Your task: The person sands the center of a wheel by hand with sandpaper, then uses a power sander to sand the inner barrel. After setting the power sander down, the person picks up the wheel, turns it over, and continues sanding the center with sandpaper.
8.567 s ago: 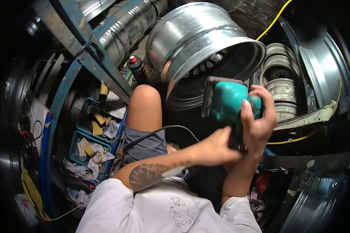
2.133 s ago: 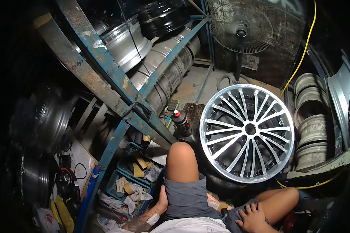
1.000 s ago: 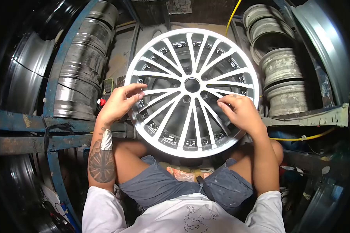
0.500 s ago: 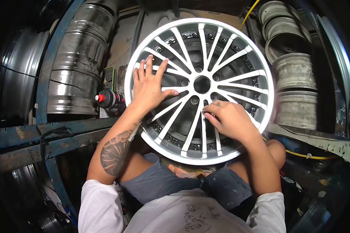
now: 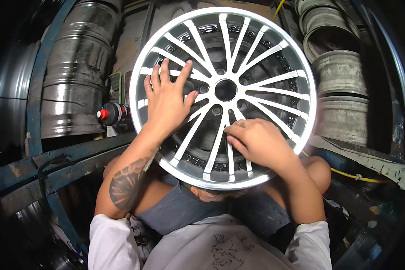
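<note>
A large wheel rim (image 5: 307,85) with bright silver-white spokes and a dark inner barrel fills the middle of the view, tilted over my lap. My left hand (image 5: 168,96) lies on the left-hand spokes, its fingers spread and its thumb toward the hub. The round centre hole (image 5: 226,90) is uncovered, with bolt holes around it. Just below the hub, my right hand (image 5: 258,141) is closed at the lower spokes, thumb and fingers pressed together. Whatever is between those fingertips is hidden or too small to make out.
Stacked metal rims (image 5: 74,105) stand on the left behind a blue metal frame (image 5: 76,155). More dull rims (image 5: 339,78) are piled on the right. A dark bottle with a red cap (image 5: 114,113) sits left of the wheel. A yellow hose (image 5: 355,177) runs at the right.
The wheel now appears shifted left and slightly up, and a little larger. Both hands moved left with it. My left hand stays spread on the spokes and my right stays closed below the hub.
</note>
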Demonstrator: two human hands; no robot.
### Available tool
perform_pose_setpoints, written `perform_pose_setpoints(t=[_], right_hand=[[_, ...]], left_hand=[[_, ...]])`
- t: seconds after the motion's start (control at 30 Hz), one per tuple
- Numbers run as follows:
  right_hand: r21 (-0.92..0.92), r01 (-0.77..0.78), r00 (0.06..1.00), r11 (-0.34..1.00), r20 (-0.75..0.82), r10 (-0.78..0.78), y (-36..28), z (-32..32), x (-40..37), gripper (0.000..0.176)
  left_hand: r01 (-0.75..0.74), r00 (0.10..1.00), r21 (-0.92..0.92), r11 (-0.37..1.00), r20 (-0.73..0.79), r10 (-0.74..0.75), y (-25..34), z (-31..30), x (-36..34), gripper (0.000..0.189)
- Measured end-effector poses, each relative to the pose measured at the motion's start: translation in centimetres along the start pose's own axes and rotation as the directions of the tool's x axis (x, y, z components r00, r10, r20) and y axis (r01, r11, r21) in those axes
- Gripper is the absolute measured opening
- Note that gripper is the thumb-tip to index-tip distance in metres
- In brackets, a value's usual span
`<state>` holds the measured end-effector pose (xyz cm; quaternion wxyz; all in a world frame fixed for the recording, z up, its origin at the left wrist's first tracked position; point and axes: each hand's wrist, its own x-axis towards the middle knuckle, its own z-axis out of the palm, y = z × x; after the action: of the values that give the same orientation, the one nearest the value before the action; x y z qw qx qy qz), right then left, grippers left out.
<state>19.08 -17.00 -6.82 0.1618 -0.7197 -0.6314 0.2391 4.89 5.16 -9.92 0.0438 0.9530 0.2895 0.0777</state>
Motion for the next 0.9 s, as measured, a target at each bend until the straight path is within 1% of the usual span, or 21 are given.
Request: perform_pose_setpoints(t=[0.03,0.1,0.13,0.17,0.3,0.4,0.47,0.5,0.57,0.63,0.67,0.7,0.73,0.77,0.8,0.83,0.9], right_hand=[[-0.006,-0.008,1.000,1.000,-0.006,0.008,0.1,-0.2,-0.2,0.019],[-0.015,-0.025,0.999,1.000,-0.023,0.024,0.1,-0.7,-0.6,0.019],[0.004,-0.025,0.999,1.000,-0.047,0.025,0.5,-0.5,-0.8,0.019],[0.016,-0.027,0.998,1.000,-0.055,0.028,0.9,-0.6,-0.9,0.019],[0.052,-0.022,0.998,0.998,-0.060,0.025,1.6,-0.9,-0.7,0.019],[0.068,-0.025,0.998,0.997,-0.053,0.029,1.7,-0.9,-0.3,0.020],[0.120,-0.072,0.996,0.990,-0.046,0.078,1.7,-1.3,-0.3,0.019],[0.161,-0.063,0.997,0.985,-0.036,0.069,1.5,-1.2,0.3,0.019],[0.198,-0.056,0.993,0.979,-0.092,0.075,1.1,-1.0,1.3,0.020],[0.184,0.029,0.993,0.982,-0.115,-0.008,1.2,-0.7,2.0,0.020],[0.237,-0.024,0.997,0.971,-0.069,0.041,0.8,-1.4,1.7,0.020],[0.274,-0.086,0.995,0.958,-0.023,0.096,0.4,-1.4,1.7,0.019],[0.256,-0.051,0.998,0.965,-0.024,0.059,0.5,-1.1,1.9,0.019],[0.231,-0.024,0.999,0.973,-0.034,0.033,0.8,-1.0,1.8,0.019],[0.260,-0.041,0.998,0.965,-0.030,0.051,1.0,-0.7,1.7,0.021],[0.244,-0.054,0.998,0.968,-0.024,0.062,1.3,-0.5,1.6,0.021],[0.180,-0.050,0.998,0.982,-0.038,0.057,0.8,-0.6,1.5,0.022]], left_hand=[[-0.053,0.998,-0.018,0.998,-0.023,0.053,0.7,-0.5,-0.4,0.064],[-0.145,0.988,0.018,0.989,0.053,0.143,1.8,-1.3,-1.5,0.053],[-0.172,0.984,0.035,0.984,0.055,0.170,2.1,-1.0,-2.3,0.048],[-0.170,0.982,0.041,0.985,0.091,0.166,2.3,-0.9,-2.8,0.052],[-0.135,0.987,0.039,0.990,0.092,0.131,3.1,-0.5,-3.9,0.059],[-0.135,0.988,0.024,0.991,0.081,0.133,3.7,-0.4,-4.2,0.059],[-0.127,0.988,-0.017,0.992,0.082,0.128,4.1,-0.3,-4.6,0.062],[-0.107,0.990,-0.027,0.994,0.090,0.110,4.0,-0.3,-4.7,0.064],[-0.072,0.991,-0.113,0.991,0.101,0.084,4.0,-0.5,-4.3,0.066],[-0.036,0.997,-0.104,0.994,0.064,0.043,4.2,0.6,-4.4,0.062],[-0.058,0.993,0.000,0.998,0.105,0.058,5.2,0.4,-4.4,0.060],[-0.080,0.985,0.058,0.995,0.160,0.070,5.7,0.2,-4.3,0.059],[-0.108,0.973,0.113,0.988,0.215,0.082,6.2,0.1,-4.2,0.058],[-0.113,0.963,0.105,0.988,0.257,0.083,6.8,-0.1,-4.0,0.057],[-0.117,0.951,0.097,0.988,0.298,0.083,7.4,-0.3,-3.7,0.056],[-0.102,0.945,0.066,0.993,0.319,0.076,7.9,-0.5,-3.6,0.056],[-0.083,0.936,0.080,0.993,0.348,0.051,8.6,-0.6,-3.5,0.056]])
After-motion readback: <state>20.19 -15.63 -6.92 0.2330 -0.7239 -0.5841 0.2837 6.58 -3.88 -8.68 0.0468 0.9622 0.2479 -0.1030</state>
